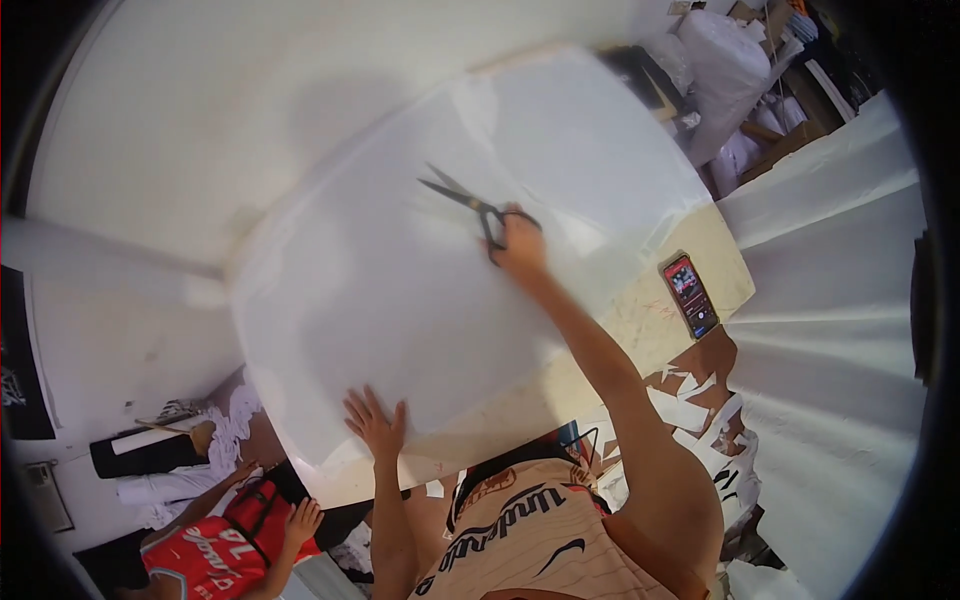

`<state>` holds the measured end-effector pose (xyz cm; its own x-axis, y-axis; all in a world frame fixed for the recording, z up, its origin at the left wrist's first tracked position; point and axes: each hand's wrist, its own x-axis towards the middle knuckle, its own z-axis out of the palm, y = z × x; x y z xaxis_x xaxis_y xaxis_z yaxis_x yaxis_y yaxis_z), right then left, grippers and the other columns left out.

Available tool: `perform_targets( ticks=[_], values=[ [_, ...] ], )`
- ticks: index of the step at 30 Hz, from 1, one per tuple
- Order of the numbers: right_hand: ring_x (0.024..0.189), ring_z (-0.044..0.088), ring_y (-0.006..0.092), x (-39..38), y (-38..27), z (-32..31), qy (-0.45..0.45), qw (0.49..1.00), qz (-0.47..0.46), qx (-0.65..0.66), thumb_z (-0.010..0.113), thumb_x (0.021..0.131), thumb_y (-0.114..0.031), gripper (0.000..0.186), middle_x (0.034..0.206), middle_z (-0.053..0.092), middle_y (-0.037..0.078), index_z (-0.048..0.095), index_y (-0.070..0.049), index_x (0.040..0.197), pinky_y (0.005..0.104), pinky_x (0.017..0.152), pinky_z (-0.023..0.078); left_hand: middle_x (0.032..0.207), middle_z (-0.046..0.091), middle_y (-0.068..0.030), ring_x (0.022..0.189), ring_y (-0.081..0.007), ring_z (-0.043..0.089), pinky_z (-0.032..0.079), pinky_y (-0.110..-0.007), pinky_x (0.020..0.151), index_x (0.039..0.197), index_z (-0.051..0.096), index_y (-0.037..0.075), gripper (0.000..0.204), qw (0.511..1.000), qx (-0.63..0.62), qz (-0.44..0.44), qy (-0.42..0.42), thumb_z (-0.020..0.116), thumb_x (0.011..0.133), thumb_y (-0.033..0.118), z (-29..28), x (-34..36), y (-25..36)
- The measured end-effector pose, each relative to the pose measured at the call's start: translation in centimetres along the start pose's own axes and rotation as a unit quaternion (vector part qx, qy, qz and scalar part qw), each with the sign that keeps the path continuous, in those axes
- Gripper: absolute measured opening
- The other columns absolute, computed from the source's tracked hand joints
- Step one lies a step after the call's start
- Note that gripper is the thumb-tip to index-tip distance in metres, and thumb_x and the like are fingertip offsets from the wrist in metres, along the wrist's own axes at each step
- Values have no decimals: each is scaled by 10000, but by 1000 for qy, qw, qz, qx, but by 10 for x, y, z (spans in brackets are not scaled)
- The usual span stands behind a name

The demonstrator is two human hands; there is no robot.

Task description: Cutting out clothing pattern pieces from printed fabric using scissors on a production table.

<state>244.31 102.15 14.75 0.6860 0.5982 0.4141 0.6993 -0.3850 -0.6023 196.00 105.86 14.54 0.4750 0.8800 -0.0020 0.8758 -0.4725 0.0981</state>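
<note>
My right hand [522, 245] grips a pair of black-handled scissors [470, 202] above the middle of the table, its fingers in the handle loops. The two blades are spread apart and point to the upper left. Under them a large sheet of white, thin material [380, 290] covers most of the tabletop. Near the table's front edge, my left hand [376, 425] lies flat on this sheet with its fingers spread, holding nothing. Some creases run through the sheet beyond the scissors.
A phone [691, 296] with a lit screen lies on the bare right part of the table [640, 330]. White scraps [690, 405] are heaped below that side. A person in a red jersey [225, 545] is at the lower left. Plastic-wrapped bundles [722, 60] stand at the back right.
</note>
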Motion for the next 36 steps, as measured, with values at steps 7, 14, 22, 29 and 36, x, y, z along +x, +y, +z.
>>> perform_targets(
  ticks=[7,14,22,29,36],
  values=[
    [1009,611,397,-3,-26,15,-44,999,-4,21,842,748,-297,506,1122,632,203,569,-5,1059,498,882,494,1680,154,-220,1547,-450,110,136,-702,1165,1615,276,138,908,999,-21,-24,-15,640,917,590,-18,-2,-23],
    [1012,637,370,-17,-26,-3,-31,998,29,51,835,797,-249,555,1079,668,171,606,26,1221,455,885,506,1664,171,-241,1531,-450,161,172,-674,1176,1600,301,138,811,996,8,-82,27,590,966,554,-2,1,-27],
    [1005,655,333,-6,-32,21,-107,991,53,-61,840,790,-466,631,1057,692,117,640,17,1143,449,842,514,1656,176,-255,1523,-453,180,192,-631,1187,1580,337,142,764,970,-72,-222,68,621,959,484,-11,-95,-72],
    [970,688,339,26,13,78,-68,987,16,-147,848,755,-512,600,1032,726,114,675,-24,1057,471,790,525,1537,396,-267,1425,-465,365,293,-559,1166,1417,543,98,597,940,-88,-265,196,739,900,323,33,-96,-118],
    [927,704,335,-51,-81,118,-31,996,57,-53,824,769,-580,646,1030,733,108,677,-45,1099,450,787,532,1429,513,-179,1297,-366,500,416,-479,1066,1312,624,125,449,964,-176,-108,165,712,900,281,41,89,-124]
  ],
)
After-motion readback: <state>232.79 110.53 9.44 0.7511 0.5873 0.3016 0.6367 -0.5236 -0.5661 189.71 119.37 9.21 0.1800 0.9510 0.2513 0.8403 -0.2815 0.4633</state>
